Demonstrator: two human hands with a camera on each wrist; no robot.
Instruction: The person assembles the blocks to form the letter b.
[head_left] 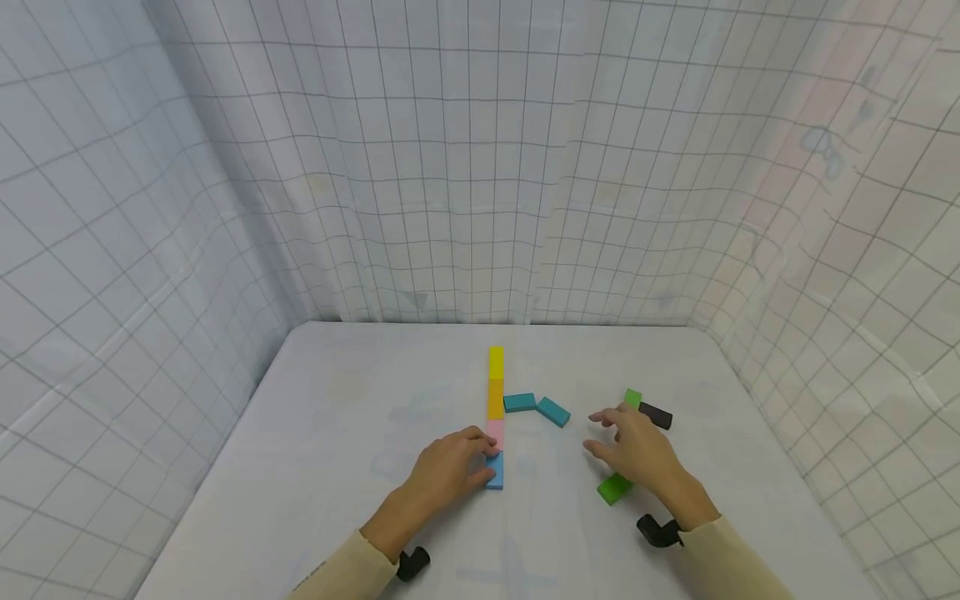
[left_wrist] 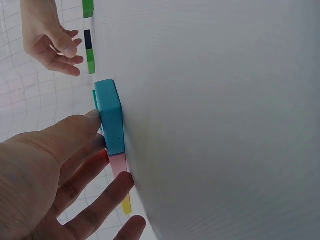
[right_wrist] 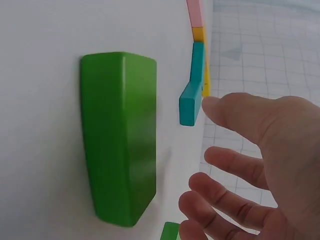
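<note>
If the left hand (head_left: 446,468), loosely spread and touching the blue block (head_left: 497,472) at its fingertips, pushes sideways, the pink block (head_left: 498,429) beside those fingers could skew, while the right hand (head_left: 639,447), fingers parted, holds nothing.

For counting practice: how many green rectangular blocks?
2: one green block beside the black rectangular block, one nearer the person; in the head view, the right hand partly covers both.

Low in the head view, both long sleeves (head_left: 348,571) are pale beige, the left with a thin dark marking (head_left: 318,570). A small black device (head_left: 414,564) is visible beside each cuff (head_left: 381,557).
</note>
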